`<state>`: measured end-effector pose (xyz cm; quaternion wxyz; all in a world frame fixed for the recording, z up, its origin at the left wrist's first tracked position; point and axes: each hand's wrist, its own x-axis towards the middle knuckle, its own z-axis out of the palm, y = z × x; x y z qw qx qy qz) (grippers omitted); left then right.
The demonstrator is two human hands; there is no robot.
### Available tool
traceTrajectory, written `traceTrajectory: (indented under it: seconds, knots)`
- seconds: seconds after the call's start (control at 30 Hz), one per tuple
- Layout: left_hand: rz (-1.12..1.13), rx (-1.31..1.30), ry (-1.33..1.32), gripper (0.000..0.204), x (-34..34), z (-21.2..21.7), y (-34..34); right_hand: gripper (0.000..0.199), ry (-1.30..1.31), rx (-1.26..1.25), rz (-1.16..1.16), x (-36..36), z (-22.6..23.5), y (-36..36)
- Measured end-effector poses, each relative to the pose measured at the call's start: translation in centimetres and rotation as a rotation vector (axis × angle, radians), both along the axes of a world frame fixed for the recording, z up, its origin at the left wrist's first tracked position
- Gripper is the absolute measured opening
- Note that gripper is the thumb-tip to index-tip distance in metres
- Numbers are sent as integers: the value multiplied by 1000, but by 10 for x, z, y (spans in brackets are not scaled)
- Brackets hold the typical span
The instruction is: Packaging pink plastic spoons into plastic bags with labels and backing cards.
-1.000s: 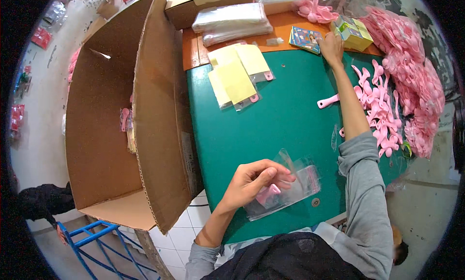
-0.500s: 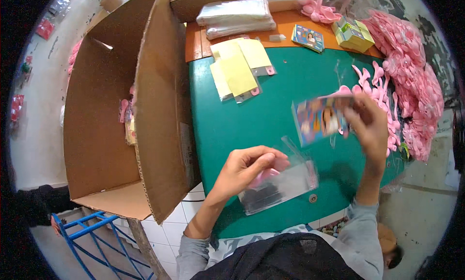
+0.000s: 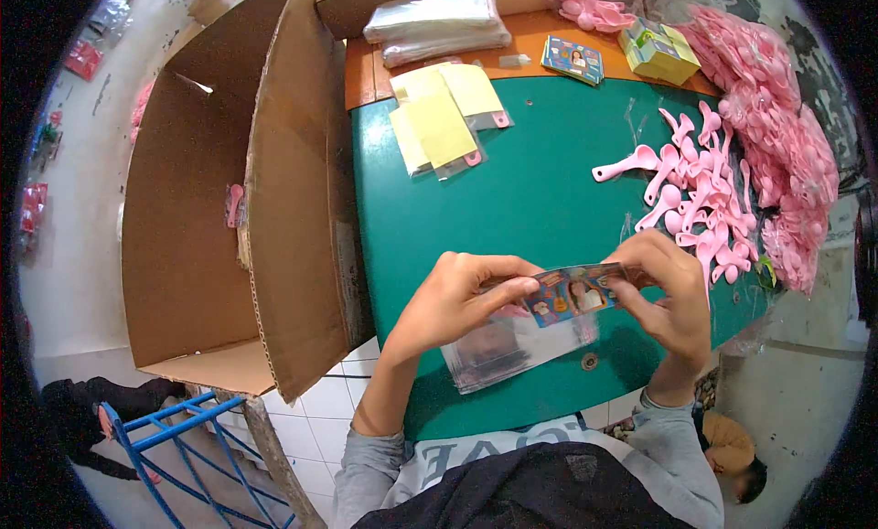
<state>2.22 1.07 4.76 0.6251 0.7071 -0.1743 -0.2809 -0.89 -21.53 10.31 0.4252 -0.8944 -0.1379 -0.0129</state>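
Note:
Between my two hands a colourful printed card [image 3: 572, 294] is held above the table's near part. My left hand [image 3: 457, 300] pinches its left end, thumb on the front. The fingers of my right hand [image 3: 672, 291] close on its right end. A bit of pink plastic shows beneath my left fingers, mostly hidden. Clear plastic bags [image 3: 498, 353] lie flat on the green table [image 3: 512, 204] just below the card. To the right is a loose heap of pink plastic spoons [image 3: 700, 195].
A large open cardboard box [image 3: 297, 191] stands at the left. Yellow-backed packets [image 3: 444, 122] lie farther back, near stacked clear bags [image 3: 439, 26], printed cards [image 3: 573, 60] and a yellow card stack [image 3: 660, 52]. Bagged pink spoons [image 3: 768, 117] line the right edge. Other people are at both lower sides.
My right hand has brought the card left and down to my left hand, which now grips its other end. The head view has shifted slightly.

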Motion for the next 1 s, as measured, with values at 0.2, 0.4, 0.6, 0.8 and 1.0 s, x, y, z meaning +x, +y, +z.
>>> traceTrajectory:
  seconds: [0.2,0.4,0.6,0.8,1.0]
  knots:
    - [8,10,-219,23,-1,-17,-3,12,181,8,214,10,-12,1]
    - [-48,178,-189,20,-1,-23,-3,14,207,82,168,11,-26,3]
    - [-86,80,-291,23,-8,-26,-15,16,299,-10,350,15,-37,7]
    - [-15,335,-401,23,-4,-29,-12,14,235,15,315,19,-43,4]
    - [71,197,-497,25,-13,-39,-18,12,288,10,321,19,-54,8]
